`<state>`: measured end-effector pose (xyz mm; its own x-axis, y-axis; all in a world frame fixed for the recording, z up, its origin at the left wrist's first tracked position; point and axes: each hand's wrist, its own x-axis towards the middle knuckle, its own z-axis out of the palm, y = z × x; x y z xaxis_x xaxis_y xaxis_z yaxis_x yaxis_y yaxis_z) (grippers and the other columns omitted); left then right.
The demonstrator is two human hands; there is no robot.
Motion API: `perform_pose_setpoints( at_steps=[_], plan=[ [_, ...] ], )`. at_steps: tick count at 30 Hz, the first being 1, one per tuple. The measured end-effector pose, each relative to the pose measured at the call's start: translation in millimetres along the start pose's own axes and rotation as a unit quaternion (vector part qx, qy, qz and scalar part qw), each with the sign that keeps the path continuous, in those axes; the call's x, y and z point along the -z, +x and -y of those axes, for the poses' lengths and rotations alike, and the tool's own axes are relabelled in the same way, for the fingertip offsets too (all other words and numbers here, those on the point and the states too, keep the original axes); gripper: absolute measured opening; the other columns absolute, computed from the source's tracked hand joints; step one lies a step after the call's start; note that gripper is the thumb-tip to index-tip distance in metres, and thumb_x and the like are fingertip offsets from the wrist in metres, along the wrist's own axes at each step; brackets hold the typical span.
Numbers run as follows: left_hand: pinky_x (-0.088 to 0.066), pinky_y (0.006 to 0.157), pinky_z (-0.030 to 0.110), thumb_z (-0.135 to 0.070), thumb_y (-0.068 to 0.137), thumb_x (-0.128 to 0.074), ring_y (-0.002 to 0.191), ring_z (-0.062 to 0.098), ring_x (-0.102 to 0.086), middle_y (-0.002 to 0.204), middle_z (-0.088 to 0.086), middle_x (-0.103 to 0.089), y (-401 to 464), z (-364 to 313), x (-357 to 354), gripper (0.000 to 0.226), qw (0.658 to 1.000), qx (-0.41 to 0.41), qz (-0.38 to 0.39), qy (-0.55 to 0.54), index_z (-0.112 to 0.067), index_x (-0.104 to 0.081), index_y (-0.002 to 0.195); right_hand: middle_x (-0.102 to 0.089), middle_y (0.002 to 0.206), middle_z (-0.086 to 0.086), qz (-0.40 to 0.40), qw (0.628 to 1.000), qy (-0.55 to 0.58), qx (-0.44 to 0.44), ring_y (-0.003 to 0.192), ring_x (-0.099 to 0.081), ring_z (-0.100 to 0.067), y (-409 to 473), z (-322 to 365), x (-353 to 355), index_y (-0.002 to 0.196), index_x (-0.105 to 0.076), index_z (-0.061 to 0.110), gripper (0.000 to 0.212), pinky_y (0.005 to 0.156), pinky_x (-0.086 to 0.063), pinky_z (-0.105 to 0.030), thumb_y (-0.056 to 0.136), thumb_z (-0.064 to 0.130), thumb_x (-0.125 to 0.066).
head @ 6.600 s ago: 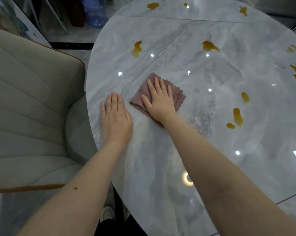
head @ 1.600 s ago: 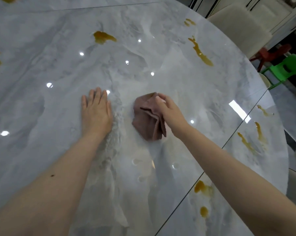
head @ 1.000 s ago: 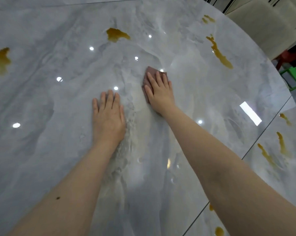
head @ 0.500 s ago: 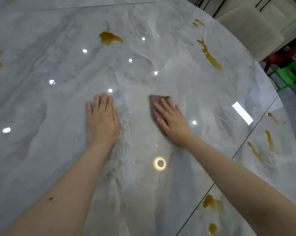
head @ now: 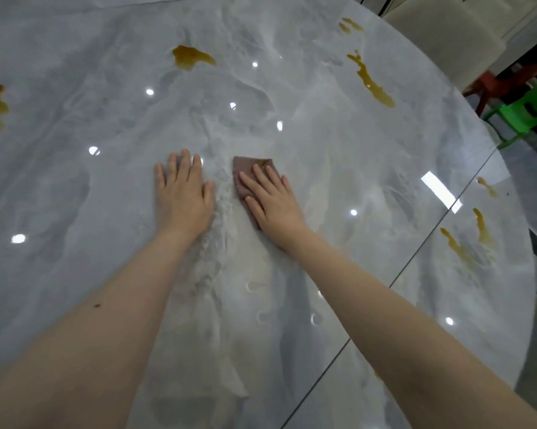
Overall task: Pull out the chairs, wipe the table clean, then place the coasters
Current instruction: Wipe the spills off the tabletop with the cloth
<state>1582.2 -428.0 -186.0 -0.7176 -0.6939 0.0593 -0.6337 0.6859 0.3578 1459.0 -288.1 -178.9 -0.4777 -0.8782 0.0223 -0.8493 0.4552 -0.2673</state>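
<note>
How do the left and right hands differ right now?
The left hand lies flat on the bare table; the right hand presses a folded brown cloth. The left hand's fingers point straight ahead; the right hand's angle up and to the left. Both have straight fingers, palms down.

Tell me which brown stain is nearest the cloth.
The blotch straight beyond both hands, up the table from the cloth under the right hand. The long streak and the other stains lie farther off.

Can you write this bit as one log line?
wiping | right hand flat on cloth | left hand flat on table | brown stains remain
</note>
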Motion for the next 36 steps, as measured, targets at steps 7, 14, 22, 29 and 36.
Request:
perform_pose_setpoints(
  at_steps=[7, 14, 22, 29, 36],
  plan=[
    [0.007, 0.114, 0.051, -0.030, 0.099, -0.036, 0.146, 0.025, -0.003, 0.158, 0.007, -0.014, -48.2, -4.9, 24.1, 0.054, 0.998, -0.038, 0.048, 0.006, -0.010, -0.025, 0.148, -0.053, 0.137, -0.014, -0.007, 0.997, 0.083, -0.002, 0.133, -0.043, -0.035, -91.1, -0.7, 11.2, 0.127, -0.060, 0.010, 0.037, 0.114, -0.026, -0.040, 0.094, 0.013, -0.046],
    [0.001, 0.115, 0.040, -0.024, 0.101, -0.034, 0.145, 0.024, -0.010, 0.157, 0.009, -0.017, -120.3, -51.4, 18.3, 0.050, 0.988, -0.128, 0.083, -0.026, -0.009, -0.025, 0.148, -0.067, 0.116, -0.014, -0.098, 0.961, 0.232, -0.109, 0.110, -0.061, -0.024, -157.0, 24.5, 29.1, 0.112, -0.068, 0.002, 0.029, 0.103, -0.040, -0.025, 0.093, 0.004, -0.047],
    [-0.004, 0.117, 0.035, -0.034, 0.090, -0.007, 0.143, 0.028, -0.020, 0.153, 0.014, -0.026, -203.0, -91.3, -2.7, 0.067, 0.958, -0.241, 0.133, -0.073, -0.003, -0.030, 0.145, -0.066, 0.108, -0.009, -0.289, 0.863, 0.311, -0.273, 0.083, -0.061, -0.010, -265.6, 30.8, 59.6, 0.124, -0.061, 0.012, 0.032, 0.080, -0.053, -0.028, 0.100, 0.013, -0.039],
    [-0.017, 0.107, 0.038, -0.022, 0.091, -0.027, 0.128, 0.034, -0.047, 0.137, 0.019, -0.050, -238.3, -125.6, -28.2, 0.053, 0.945, -0.299, 0.129, -0.029, 0.002, -0.051, 0.131, -0.043, 0.146, -0.005, -0.092, 0.974, -0.002, -0.207, 0.142, -0.028, -0.028, -334.6, 38.6, 12.1, 0.141, -0.044, 0.019, 0.049, 0.117, -0.020, -0.044, 0.096, 0.031, -0.029],
    [-0.015, 0.113, 0.037, -0.017, 0.091, -0.027, 0.134, 0.031, -0.039, 0.143, 0.016, -0.044, -242.0, -128.5, -35.4, 0.053, 0.950, -0.294, 0.104, -0.005, 0.001, -0.044, 0.137, -0.019, 0.157, 0.008, -0.015, 0.965, -0.040, -0.258, 0.148, -0.005, -0.016, -304.6, -8.7, 21.2, 0.148, -0.025, 0.033, 0.065, 0.117, 0.004, -0.034, 0.089, 0.048, -0.002]
  ],
)
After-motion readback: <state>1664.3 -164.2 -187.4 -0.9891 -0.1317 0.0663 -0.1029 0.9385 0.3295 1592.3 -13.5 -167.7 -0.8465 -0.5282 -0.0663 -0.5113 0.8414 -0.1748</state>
